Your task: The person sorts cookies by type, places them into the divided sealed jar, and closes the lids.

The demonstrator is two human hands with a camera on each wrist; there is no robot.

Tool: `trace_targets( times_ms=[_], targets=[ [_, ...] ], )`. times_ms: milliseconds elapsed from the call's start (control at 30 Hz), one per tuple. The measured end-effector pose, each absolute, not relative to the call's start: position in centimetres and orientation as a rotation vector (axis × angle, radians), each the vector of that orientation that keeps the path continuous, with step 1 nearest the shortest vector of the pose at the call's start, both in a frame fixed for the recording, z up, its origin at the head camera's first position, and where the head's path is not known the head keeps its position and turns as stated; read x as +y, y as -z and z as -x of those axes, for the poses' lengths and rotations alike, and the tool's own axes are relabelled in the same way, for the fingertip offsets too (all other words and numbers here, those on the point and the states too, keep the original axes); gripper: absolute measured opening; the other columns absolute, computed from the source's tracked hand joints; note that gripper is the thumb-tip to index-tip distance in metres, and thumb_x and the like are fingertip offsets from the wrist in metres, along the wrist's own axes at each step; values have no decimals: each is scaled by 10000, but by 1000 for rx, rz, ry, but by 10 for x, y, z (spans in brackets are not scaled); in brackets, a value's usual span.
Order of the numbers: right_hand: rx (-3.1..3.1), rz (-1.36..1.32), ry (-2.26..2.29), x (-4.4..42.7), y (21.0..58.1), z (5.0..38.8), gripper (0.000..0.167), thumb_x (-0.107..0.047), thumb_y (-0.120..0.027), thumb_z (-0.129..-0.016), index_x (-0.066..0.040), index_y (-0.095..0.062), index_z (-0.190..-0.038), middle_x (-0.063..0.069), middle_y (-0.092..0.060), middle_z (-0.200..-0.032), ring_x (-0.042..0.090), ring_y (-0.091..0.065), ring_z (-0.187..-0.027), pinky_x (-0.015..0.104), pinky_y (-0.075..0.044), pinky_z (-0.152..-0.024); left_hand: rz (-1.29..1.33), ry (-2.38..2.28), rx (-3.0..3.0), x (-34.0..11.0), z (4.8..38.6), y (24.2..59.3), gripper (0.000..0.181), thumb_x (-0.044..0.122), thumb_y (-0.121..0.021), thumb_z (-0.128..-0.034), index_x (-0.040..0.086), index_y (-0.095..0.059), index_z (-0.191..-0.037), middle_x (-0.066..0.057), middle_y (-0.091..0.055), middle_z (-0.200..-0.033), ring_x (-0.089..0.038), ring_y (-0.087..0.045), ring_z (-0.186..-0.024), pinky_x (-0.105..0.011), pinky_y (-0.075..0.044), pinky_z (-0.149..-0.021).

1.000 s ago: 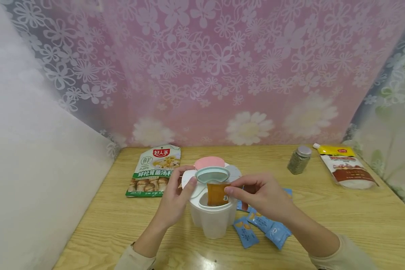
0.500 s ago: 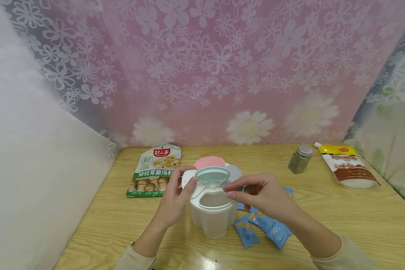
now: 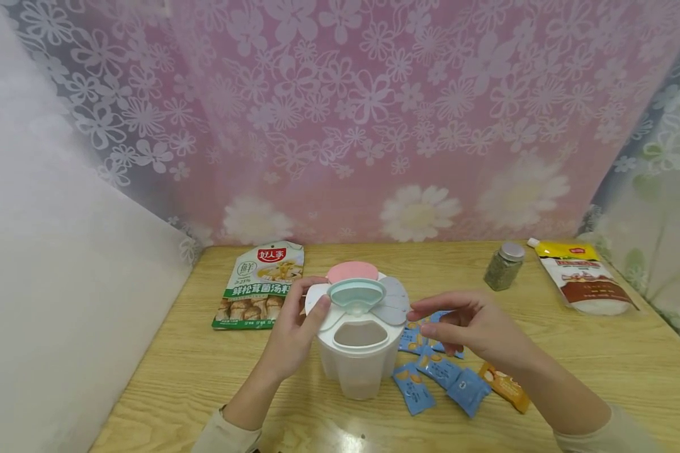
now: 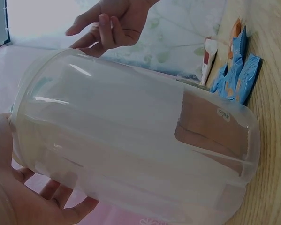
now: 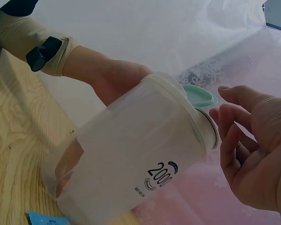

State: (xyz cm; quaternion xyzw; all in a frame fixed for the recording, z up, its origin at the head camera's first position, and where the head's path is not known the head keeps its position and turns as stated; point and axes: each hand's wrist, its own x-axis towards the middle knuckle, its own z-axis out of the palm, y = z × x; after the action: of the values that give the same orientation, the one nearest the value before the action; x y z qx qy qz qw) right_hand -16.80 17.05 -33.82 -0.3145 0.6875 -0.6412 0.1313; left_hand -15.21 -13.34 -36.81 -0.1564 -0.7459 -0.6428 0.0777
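My left hand [image 3: 293,333] grips the side of a clear plastic storage container [image 3: 359,377], its thumb over the white lid. The mint-green flap [image 3: 358,294] stands raised above an uncovered opening in that lid. At the bottom of the container, the left wrist view shows a brown sachet [image 4: 213,124] through the wall. Just right of the lid hovers my right hand [image 3: 470,327], fingers loosely bent and holding nothing. Below it lie several blue sachets [image 3: 441,368] on the table, and an orange sachet [image 3: 504,387] lies by the right forearm.
Behind the left hand lies a green-and-white mushroom soup pouch [image 3: 257,289]. A glass jar of dried herbs [image 3: 503,269] stands at the back right, beside a yellow, white and brown spouted pouch [image 3: 580,280]. A floral curtain [image 3: 374,126] hangs behind the wooden table [image 3: 175,390].
The brown sachet, pinched by my right hand at the opening a second ago, has left the fingers and lies inside the container. That hand has drawn away rightward; the left stays put.
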Motion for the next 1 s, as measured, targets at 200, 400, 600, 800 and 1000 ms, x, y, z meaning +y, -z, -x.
trace_targets(
  times_ms=[200,400,600,800,1000],
  targets=[
    [2003,958,1826,191,346,171,372,83,-606,-933,-39,-657,-1280,5,-733,-1178,125,-579,-604,322,-530,-517,465,1921,-2233,-134,153,369,299,207,-511,-1045,121,-475,-1329,-85,-504,-1258,-203,-537,-1095,-305,-547,-852],
    [2103,967,1745,217,360,169,398,97,-598,-931,-12,-624,-1313,-8,-716,-1198,186,-542,-572,342,-499,-496,455,1911,-2246,-134,153,369,302,215,-514,-1042,132,-477,-1330,-88,-509,-1256,-208,-540,-1089,-303,-549,-841],
    [2142,876,1683,250,380,167,403,79,-565,-958,29,-563,-1358,-44,-688,-1263,214,-570,-596,366,-502,-534,475,1892,-2256,-134,153,370,301,224,-521,-1041,145,-480,-1328,-92,-506,-1271,-223,-540,-1108,-314,-544,-856],
    [2212,813,1630,274,394,166,402,60,-572,-964,19,-562,-1363,-88,-687,-1255,240,-601,-606,377,-523,-536,482,1908,-2249,-135,154,371,294,213,-522,-1041,139,-486,-1322,-91,-505,-1275,-229,-539,-1096,-314,-552,-840],
    [2219,828,1570,289,413,168,426,53,-601,-950,29,-546,-1372,-63,-686,-1245,267,-425,-510,365,-420,-454,463,1917,-2257,-136,154,372,295,227,-522,-1041,156,-489,-1325,-85,-514,-1274,-223,-545,-1095,-317,-546,-841]
  ],
)
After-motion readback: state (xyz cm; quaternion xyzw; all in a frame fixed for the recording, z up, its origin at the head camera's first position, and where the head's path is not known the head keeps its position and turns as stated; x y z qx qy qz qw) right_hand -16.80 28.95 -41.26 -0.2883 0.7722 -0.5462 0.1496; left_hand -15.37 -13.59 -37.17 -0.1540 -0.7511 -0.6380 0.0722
